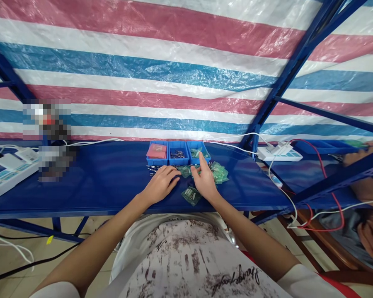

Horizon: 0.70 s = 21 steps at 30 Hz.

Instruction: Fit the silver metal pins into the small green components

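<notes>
My left hand (162,183) rests palm down on the blue table, fingers slightly bent and thumb apart. Thin dark metal pieces (152,169) lie beside its fingertips, in front of the bins. My right hand (205,182) is on edge with fingers stretched out and thumb apart. Against its outer side lies a pile of small green plastic packets (220,173). Between the two hands is another green packet (185,170), near the left fingertips. One more packet with pale pieces inside (191,194) lies below my right hand. The right palm is partly hidden.
Three small blue bins stand in a row: one with pink packets (157,150), one with dark metal pieces (178,154), one with green packets (196,153). Power strips sit at left (12,169) and right (279,152). Cables hang near blue frame bars. A co-worker's arm (368,165) is at far right.
</notes>
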Motion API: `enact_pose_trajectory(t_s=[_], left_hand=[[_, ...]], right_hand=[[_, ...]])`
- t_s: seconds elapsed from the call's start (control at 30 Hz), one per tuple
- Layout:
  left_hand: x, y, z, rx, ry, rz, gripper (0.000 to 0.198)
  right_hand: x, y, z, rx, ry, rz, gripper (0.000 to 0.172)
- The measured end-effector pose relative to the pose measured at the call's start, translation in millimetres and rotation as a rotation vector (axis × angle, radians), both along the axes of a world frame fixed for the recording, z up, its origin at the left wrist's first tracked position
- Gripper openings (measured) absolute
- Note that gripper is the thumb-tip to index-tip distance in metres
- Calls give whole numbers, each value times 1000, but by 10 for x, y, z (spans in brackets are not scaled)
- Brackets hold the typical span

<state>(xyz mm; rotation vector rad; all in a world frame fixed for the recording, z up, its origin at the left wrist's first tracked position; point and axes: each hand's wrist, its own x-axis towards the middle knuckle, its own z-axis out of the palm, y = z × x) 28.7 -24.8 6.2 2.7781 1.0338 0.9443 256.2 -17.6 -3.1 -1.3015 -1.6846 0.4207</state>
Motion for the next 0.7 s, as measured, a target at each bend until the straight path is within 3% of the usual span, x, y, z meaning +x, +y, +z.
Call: enact_pose_trajectory(t_s=[0.13,0.33,0.7], left_hand=[[0,6,-6,0,6,0,28],[-9,26,-39,15,27,6,27],[-10,39,-76,-15,26,18,33]], right_hand=[[0,5,1,1,1,2,64],[-26,-28,25,110,-79,87,24],[-65,-46,-61,124,-381,155,17]])
